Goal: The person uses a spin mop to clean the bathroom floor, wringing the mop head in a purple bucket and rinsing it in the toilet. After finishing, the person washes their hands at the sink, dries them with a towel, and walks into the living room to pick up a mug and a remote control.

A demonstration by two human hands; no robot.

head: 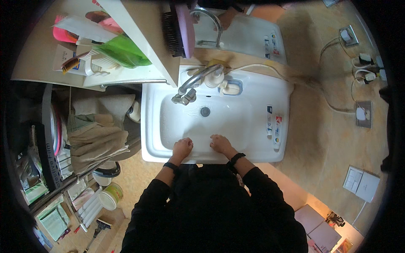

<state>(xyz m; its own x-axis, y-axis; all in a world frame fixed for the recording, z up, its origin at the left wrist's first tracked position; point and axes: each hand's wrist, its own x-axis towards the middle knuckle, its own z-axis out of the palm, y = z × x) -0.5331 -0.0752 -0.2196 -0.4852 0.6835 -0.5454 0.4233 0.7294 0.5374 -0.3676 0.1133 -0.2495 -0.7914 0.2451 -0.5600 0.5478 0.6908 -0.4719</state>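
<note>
Before me is a white ceramic washbasin (250,151). My left hand (183,148) hovers over or rests by its front edge, fingers curled in, with nothing visible in it. To its right is my right hand (221,144), fingers loosely bent and thumb apart, no object visible in it. Whether either hand touches the basin is unclear. Beyond them lie the drain (205,111) and a chrome faucet (197,77), whose spout end hangs over the bowl. A dark band circles each wrist. A white pump bottle (214,79) and a soap dish (239,83) holding pale soap stand behind the bowl.
Two toothpaste tubes (269,120) (277,131) lie on the basin's right rim. A shelf cabinet (148,28) overhangs at left, with a purple hairbrush (185,31) beside it. Towels (98,142) hang at left. A mirror (243,31) and cabled outlets (364,114) are on the walls.
</note>
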